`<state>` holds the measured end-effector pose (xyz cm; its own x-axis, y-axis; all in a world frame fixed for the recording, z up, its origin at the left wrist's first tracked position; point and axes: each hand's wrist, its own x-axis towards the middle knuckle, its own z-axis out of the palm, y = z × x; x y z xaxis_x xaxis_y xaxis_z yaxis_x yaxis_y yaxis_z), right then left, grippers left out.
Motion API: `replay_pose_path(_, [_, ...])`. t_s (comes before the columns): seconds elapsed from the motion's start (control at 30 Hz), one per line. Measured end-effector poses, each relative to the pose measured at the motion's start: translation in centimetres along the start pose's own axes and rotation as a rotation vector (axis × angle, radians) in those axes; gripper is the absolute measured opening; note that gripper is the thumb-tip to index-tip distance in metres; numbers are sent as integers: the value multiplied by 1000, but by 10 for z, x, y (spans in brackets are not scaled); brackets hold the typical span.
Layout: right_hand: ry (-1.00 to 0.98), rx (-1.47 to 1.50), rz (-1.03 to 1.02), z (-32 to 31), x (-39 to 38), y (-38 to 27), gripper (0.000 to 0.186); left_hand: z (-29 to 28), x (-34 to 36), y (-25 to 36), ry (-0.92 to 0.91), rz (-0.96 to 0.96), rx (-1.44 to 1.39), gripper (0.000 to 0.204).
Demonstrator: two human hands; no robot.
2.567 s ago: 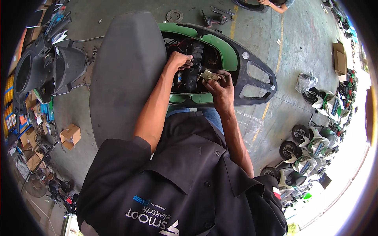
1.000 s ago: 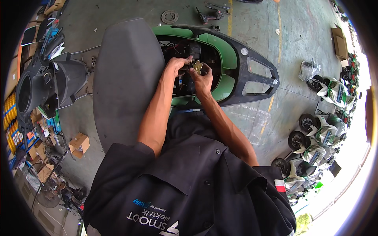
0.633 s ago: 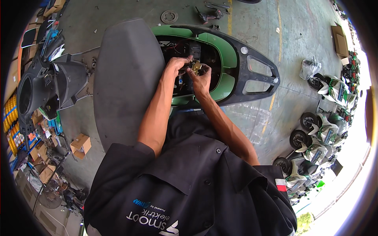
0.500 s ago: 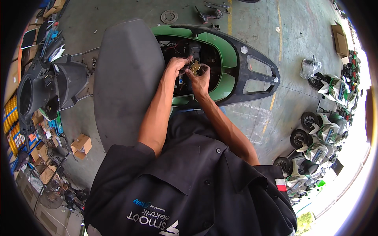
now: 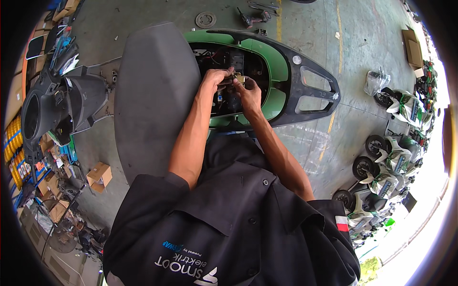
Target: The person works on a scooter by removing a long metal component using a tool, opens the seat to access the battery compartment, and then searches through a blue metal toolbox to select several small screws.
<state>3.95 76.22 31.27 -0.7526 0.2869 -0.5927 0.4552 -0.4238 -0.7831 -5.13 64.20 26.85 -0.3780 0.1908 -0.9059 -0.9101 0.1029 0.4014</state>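
A small gold-coloured metal bracket (image 5: pixel 240 78) sits between my two hands, over the open compartment (image 5: pixel 260 71) of a green and black scooter. My left hand (image 5: pixel 217 78) reaches in from the left with its fingers bent and closed at the part's left side. From the lower right, my right hand (image 5: pixel 249 94) pinches the bracket between thumb and fingers. Some fingertips are hidden, as is part of the bracket. Below the hands, a small blue and white piece (image 5: pixel 220 97) shows among dark parts in the compartment.
The raised dark grey seat (image 5: pixel 150 90) lies left of the compartment; the black tail rack (image 5: pixel 312 90) is at right. On the floor beyond are a cordless drill (image 5: pixel 255 19) and a round metal disc (image 5: pixel 205 19). Parked scooters (image 5: pixel 381 171) line the right; a cardboard box (image 5: pixel 99 176) sits lower left.
My right hand has shifted slightly right and its grip has turned. The gold bracket has tilted with it and moved a little up and right. My left hand has stayed nearly in place.
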Motion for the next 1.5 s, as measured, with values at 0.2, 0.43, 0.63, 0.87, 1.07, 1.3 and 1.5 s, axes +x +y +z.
replay_pose_path(0.2, [-11, -204, -3, -7, -1, -6, 45, 2, 0, 1, -15, 6, -7, 25])
replay_pose_path(0.43, [-125, -572, -60, -16, 9, -7, 51, -2, 2, -1, -59, -42, -86, 27])
replay_pose_path(0.63, [-151, -603, -119, -17, 24, 13, 39, 0, 0, -2, -27, -34, -95, 26])
replay_pose_path(0.87, [-163, -487, -95, -10, 29, 5, 32, -3, -1, 1, -173, -145, -302, 17])
replay_pose_path(1.07, [-156, -190, 224, 9, 26, -15, 24, -5, -4, 5, -299, -150, -490, 25])
replay_pose_path(1.3, [-178, 268, 440, 12, 33, -2, 17, -6, -4, 13, -257, -242, -368, 39])
replay_pose_path(1.5, [-132, 340, 410, 12, 38, 1, 14, 1, -4, 14, -490, -218, -467, 42])
